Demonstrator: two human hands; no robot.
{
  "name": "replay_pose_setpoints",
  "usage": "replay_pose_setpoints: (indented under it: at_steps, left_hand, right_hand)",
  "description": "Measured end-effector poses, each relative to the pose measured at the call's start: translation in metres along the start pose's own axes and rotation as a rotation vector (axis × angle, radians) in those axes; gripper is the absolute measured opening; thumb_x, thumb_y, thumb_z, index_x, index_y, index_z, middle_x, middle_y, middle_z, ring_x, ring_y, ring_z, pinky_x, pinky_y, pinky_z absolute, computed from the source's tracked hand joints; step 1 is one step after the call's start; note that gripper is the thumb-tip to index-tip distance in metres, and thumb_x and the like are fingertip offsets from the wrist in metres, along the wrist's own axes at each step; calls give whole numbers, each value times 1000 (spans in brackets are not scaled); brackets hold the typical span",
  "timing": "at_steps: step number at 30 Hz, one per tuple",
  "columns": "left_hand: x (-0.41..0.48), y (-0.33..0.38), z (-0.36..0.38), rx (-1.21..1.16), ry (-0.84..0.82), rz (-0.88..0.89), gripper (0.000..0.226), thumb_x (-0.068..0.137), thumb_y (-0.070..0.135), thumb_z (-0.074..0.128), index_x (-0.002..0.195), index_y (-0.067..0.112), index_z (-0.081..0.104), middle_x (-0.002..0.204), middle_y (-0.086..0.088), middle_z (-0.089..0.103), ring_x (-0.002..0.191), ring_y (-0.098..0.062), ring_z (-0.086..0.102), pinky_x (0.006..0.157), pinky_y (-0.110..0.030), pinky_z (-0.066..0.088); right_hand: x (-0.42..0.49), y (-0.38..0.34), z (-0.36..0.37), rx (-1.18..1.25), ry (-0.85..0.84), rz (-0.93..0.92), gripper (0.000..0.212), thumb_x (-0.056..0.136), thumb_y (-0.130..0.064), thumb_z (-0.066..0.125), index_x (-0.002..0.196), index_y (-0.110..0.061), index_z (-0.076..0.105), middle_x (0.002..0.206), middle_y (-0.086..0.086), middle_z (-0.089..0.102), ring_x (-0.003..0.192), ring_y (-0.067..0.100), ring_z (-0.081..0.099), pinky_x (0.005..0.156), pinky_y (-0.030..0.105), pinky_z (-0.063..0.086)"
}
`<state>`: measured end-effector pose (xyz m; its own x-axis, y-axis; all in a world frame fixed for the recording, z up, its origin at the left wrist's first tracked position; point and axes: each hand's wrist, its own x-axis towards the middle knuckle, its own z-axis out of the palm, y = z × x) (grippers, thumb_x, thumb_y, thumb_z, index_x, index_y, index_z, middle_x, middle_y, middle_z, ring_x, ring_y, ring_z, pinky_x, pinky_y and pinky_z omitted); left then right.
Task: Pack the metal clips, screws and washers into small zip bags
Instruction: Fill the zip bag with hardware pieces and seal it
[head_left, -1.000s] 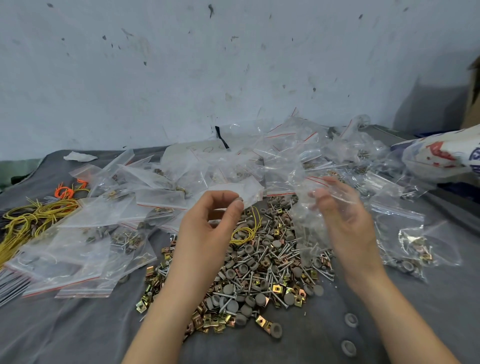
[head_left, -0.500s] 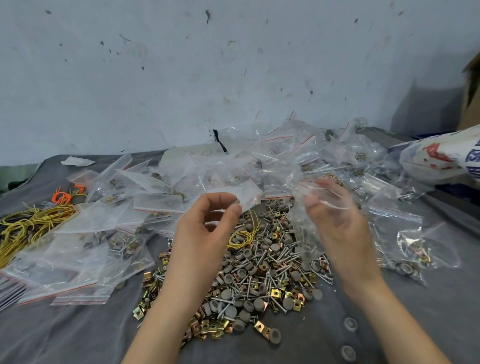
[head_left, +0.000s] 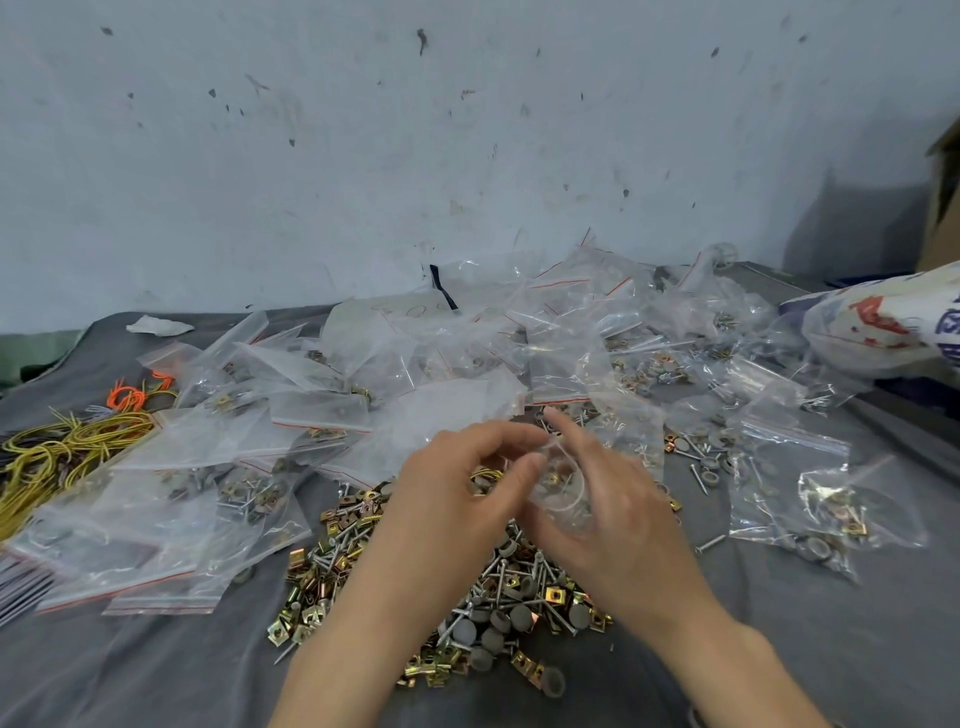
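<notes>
The right hand (head_left: 618, 525) holds a small clear zip bag (head_left: 563, 491) in a narrow grip, fingers curled behind it. The left hand (head_left: 457, 499) meets the bag's mouth with thumb and forefinger nearly closed; I cannot tell what they pinch. Both hover just above the pile of clips, screws and washers (head_left: 363, 566) on the grey tabletop (head_left: 831, 639). Filled bags (head_left: 171, 499) lie left of and behind the pile, and yellow wire (head_left: 57, 452) lies further left.
</notes>
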<state>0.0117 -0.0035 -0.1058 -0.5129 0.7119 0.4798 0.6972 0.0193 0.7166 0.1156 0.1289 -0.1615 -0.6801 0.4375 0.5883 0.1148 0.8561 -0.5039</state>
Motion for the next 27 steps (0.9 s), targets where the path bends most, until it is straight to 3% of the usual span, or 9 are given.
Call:
replay_pose_setpoints:
  at_steps: [5,9,13,15,18,20,22,24,27]
  left_hand:
    - [1,-1,-4,-24,48,-4,37,93,39,62,127,50,53,107,29,63,101,5,61,78,-5,43]
    - [1,-12,-18,-6,101,-120,30,93,43,56,122,46,55,101,33,62,94,11,59,73,-5,45]
    - [-7,-33,-23,181,11,-254,21,96,41,53,117,43,57,92,27,62,89,18,54,66,-4,44]
    - [-12,-42,-23,279,-28,-277,17,97,40,52,114,42,59,94,25,62,86,13,57,70,-7,43]
    - [-15,-52,-20,386,-93,-285,13,99,35,53,106,43,59,92,24,62,84,10,57,69,-9,41]
    - [-17,-57,-17,452,-127,-259,16,99,34,52,110,40,61,97,24,61,90,7,55,73,-10,40]
    - [-20,-61,-11,531,-142,-209,24,100,35,49,122,36,61,107,20,57,102,1,51,86,-17,41]
    - [-22,-63,-5,610,-156,-182,32,102,37,43,132,35,55,113,14,51,109,-7,48,93,-23,41]
    - [-24,-65,2,734,-194,-180,39,104,37,35,142,36,43,120,9,43,113,-12,45,97,-27,40]
  right_hand:
    - [0,2,-1,42,-12,35,76,87,-82,40,151,-46,23,130,-23,58,117,-10,44,104,36,43]
    - [1,5,-1,68,-8,51,73,87,-80,47,150,-53,21,117,-38,55,115,-9,53,106,40,45]
    - [3,10,-7,152,22,100,75,83,-85,47,147,-52,27,122,-39,54,115,-5,56,100,42,51]
    - [5,12,-11,202,65,130,76,81,-88,47,146,-54,29,124,-38,55,113,-7,58,92,29,54]
    - [8,13,-19,304,156,201,74,80,-85,53,144,-55,34,124,-39,57,108,-10,61,78,4,47]
    - [9,15,-23,417,201,254,73,79,-82,57,144,-54,38,121,-41,58,103,1,66,80,10,52]
    - [11,15,-26,556,224,314,73,75,-79,61,141,-55,42,124,-35,61,110,1,66,89,30,57]
    - [14,15,-28,692,245,363,74,71,-77,66,138,-52,48,121,-27,67,111,1,66,86,31,57]
    - [19,16,-32,836,275,444,84,66,-78,72,136,-34,56,112,-8,74,107,19,70,87,40,56]
